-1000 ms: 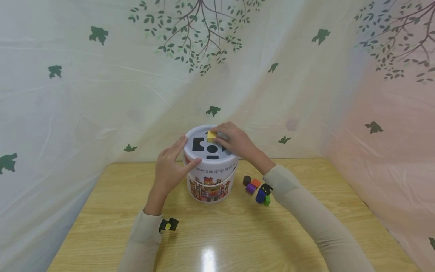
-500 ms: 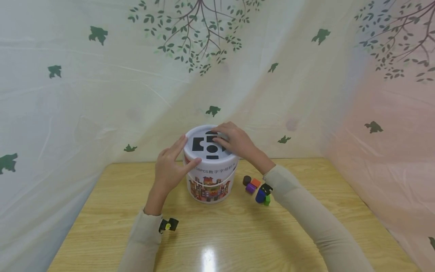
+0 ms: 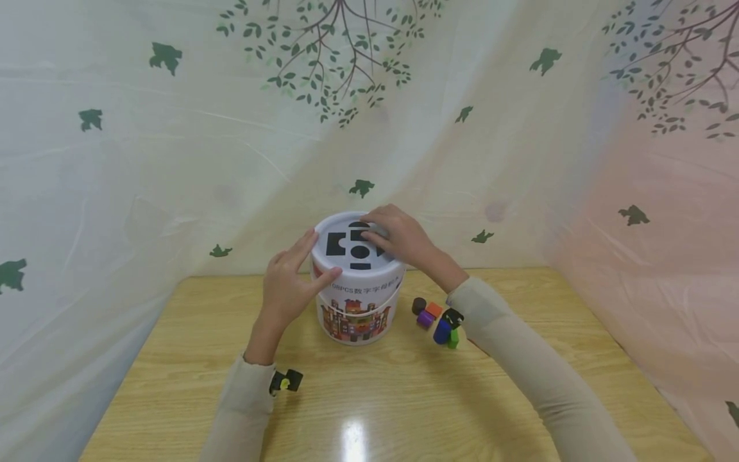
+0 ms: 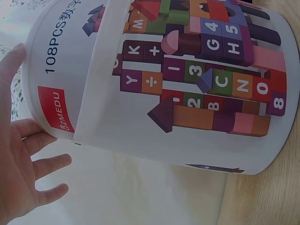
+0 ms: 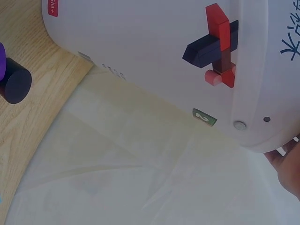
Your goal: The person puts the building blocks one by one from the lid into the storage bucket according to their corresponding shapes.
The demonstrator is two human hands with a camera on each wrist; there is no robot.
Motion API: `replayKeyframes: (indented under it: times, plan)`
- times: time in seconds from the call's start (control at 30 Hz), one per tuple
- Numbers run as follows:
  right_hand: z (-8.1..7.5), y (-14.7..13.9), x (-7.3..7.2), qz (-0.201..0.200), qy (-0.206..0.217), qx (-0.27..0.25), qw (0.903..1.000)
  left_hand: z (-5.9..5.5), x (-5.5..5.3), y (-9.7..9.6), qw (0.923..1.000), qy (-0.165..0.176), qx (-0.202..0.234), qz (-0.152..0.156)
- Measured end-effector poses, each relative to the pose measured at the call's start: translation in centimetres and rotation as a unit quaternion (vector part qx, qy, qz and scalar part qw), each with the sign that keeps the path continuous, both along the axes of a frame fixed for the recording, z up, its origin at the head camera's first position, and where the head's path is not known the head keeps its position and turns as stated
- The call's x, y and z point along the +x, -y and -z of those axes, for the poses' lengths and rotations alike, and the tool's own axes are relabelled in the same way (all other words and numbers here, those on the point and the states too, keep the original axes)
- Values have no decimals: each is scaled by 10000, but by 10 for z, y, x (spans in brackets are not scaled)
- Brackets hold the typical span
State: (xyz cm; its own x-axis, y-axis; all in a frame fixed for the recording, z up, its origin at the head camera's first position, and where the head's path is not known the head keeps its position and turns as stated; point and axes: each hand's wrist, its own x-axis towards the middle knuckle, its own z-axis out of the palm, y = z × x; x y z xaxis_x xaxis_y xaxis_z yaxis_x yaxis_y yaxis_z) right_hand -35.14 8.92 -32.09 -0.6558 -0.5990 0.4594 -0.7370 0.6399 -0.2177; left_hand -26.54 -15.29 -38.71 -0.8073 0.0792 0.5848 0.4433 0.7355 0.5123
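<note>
A white shape-sorter bucket printed with toy blocks stands at the table's far edge. Black shaped holes are cut through its lid. My left hand steadies the bucket from the left, fingers spread at the lid rim and thumb at its front. Over the lid's far right side is my right hand, its thumb and fingers bent over a rectangular hole with no block showing between them. The left wrist view gives the spread fingers beside the bucket; the right wrist view catches only part of the right hand.
To the bucket's right lie several small blocks: a black cylinder, an orange block, a purple block, a blue block and a green block. A pale printed curtain hangs behind the wooden table.
The yellow block that my right thumb and fingers pinched over the rectangular hole has gone from sight, and the hole shows black. Both hands have stayed in place.
</note>
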Motion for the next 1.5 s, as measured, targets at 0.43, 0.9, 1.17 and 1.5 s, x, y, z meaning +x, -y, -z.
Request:
replayKeyframes:
  times: [0.43,0.9,1.17,1.5]
  plan:
    - [-2,-8,-3,188,-100,-288,9994,-2,0,-2,10000,-59,11,46]
    - [7,-48,3,468,94,-925,9946,0,0,0,9999,-68,102,33]
    - [23,-74,11,505,311,-700,9958,0,1,0,9999,69,109,-17]
    - [48,-99,20,400,719,388,9959,0,1,-1,9999,38,99,8]
